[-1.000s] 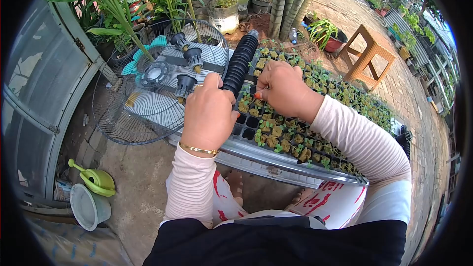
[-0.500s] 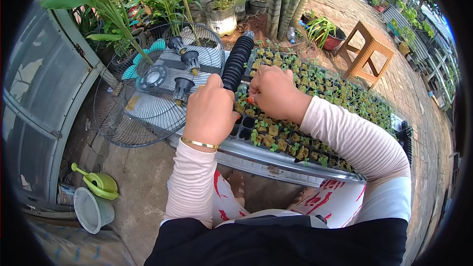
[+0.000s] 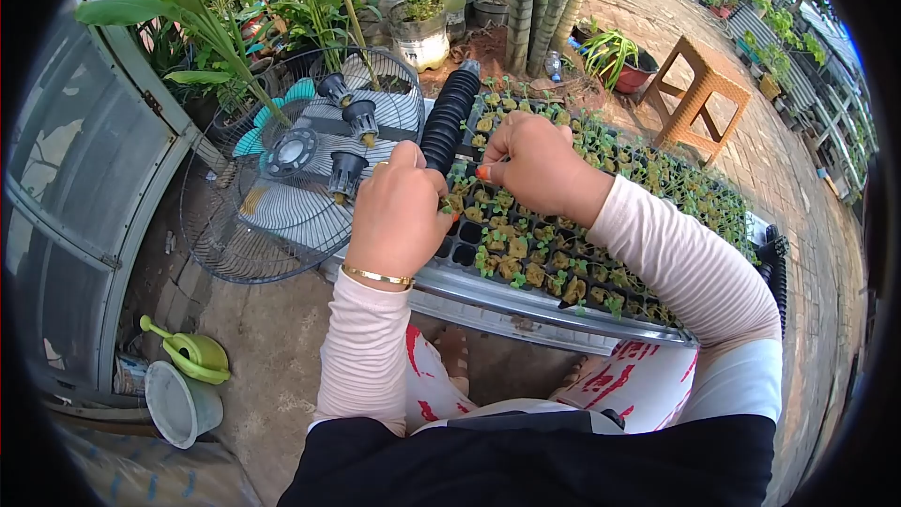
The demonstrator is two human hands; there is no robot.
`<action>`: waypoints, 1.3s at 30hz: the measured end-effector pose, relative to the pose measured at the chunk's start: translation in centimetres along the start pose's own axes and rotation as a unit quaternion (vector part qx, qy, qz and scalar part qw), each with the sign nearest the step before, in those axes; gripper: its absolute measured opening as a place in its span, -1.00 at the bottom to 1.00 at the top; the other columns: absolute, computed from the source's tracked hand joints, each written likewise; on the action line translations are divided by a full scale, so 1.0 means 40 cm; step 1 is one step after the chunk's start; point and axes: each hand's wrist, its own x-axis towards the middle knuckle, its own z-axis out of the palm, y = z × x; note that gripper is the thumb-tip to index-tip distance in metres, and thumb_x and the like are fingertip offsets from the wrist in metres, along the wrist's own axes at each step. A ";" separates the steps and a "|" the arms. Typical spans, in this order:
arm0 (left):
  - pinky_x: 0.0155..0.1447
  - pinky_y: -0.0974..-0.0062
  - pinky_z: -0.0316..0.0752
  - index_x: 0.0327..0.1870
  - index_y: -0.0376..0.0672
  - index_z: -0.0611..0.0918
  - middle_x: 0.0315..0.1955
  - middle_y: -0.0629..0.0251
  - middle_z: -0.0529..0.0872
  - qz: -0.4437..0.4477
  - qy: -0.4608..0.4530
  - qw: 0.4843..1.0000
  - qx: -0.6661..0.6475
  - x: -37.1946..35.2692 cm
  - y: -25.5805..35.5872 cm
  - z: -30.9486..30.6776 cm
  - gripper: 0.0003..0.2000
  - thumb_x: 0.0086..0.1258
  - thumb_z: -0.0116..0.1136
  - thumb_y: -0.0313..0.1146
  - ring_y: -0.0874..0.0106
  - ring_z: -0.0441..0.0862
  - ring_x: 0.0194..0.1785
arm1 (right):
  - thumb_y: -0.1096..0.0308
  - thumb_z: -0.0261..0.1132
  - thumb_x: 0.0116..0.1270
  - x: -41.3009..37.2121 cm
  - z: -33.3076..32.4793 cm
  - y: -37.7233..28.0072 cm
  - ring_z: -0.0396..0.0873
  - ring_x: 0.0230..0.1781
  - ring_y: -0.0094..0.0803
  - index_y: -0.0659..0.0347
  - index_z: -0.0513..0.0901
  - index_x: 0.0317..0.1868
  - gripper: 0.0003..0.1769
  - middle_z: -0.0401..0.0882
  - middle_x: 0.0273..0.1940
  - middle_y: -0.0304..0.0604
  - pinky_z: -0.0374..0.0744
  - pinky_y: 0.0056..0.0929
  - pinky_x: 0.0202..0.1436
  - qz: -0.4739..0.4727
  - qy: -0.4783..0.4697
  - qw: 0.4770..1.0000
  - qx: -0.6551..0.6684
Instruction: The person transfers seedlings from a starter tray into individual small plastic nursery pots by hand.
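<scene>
My left hand (image 3: 399,211) is closed beside the near end of a stack of nested black pots (image 3: 449,122). Its fingers curl away from me, so what they hold is hidden. Over the seedling tray (image 3: 466,233), my right hand (image 3: 542,167) has thumb and fingers pinched together, just right of the stack. Anything in that pinch is too small or covered to make out. Small green seedlings in brown plugs (image 3: 516,246) fill many of the tray's black cells, while a few cells near my left hand hold no plug.
Left of the stack, single black pots with brown plugs, including one pot (image 3: 347,172), rest on a fan's wire grille (image 3: 267,258). A green watering can (image 3: 199,357) and a bucket (image 3: 183,404) stand on the floor at lower left. A brown stool (image 3: 699,99) is at the right.
My right hand has shifted slightly right and its thumb shows more clearly. My left hand stays in nearly the same place by the stack.
</scene>
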 end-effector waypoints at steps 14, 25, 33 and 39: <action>-0.06 0.54 0.38 -0.43 -0.29 0.65 -0.30 0.24 0.57 0.030 -0.026 0.941 -0.336 0.044 -0.058 -0.065 -0.84 -0.01 0.32 -0.43 0.42 0.52 -0.20 | 0.52 0.25 0.05 -0.042 -0.123 0.035 0.61 -0.42 -0.41 0.30 0.43 -0.48 -0.88 0.54 -0.32 -0.03 0.61 -0.45 -0.34 -0.012 0.028 0.875 0.483; -0.34 0.60 0.50 -0.28 -0.30 0.57 -0.44 0.31 0.62 -0.098 -0.194 0.732 -0.646 0.124 0.029 -0.141 -0.81 0.19 0.22 -0.37 0.54 0.59 -0.45 | 0.45 0.17 0.25 -0.130 -0.172 0.072 0.50 -0.29 -0.55 0.29 0.47 -0.12 -0.80 0.49 -0.26 -0.24 0.54 -0.57 -0.16 -0.066 0.012 0.831 0.551; -0.33 0.65 0.49 -0.24 -0.33 0.59 -0.40 0.29 0.66 -0.052 -0.305 0.717 -0.625 0.159 0.183 -0.097 -0.76 0.18 0.24 -0.35 0.58 0.58 -0.43 | 0.53 0.40 0.02 -0.205 -0.151 0.080 0.45 -0.20 -0.59 0.31 0.49 -0.08 -0.59 0.52 -0.19 -0.27 0.50 -0.59 -0.12 -0.158 0.144 0.888 0.408; -0.22 0.65 0.51 -0.01 -0.37 0.51 -0.25 0.28 0.62 -0.030 -0.342 0.660 -0.668 0.157 0.267 -0.054 -0.59 0.17 0.26 -0.33 0.57 0.58 -0.33 | 0.52 0.38 0.05 -0.284 -0.160 0.136 0.51 -0.37 -0.59 0.40 0.53 -0.12 -0.65 0.58 -0.31 -0.22 0.51 -0.63 -0.24 -0.099 0.257 0.810 0.517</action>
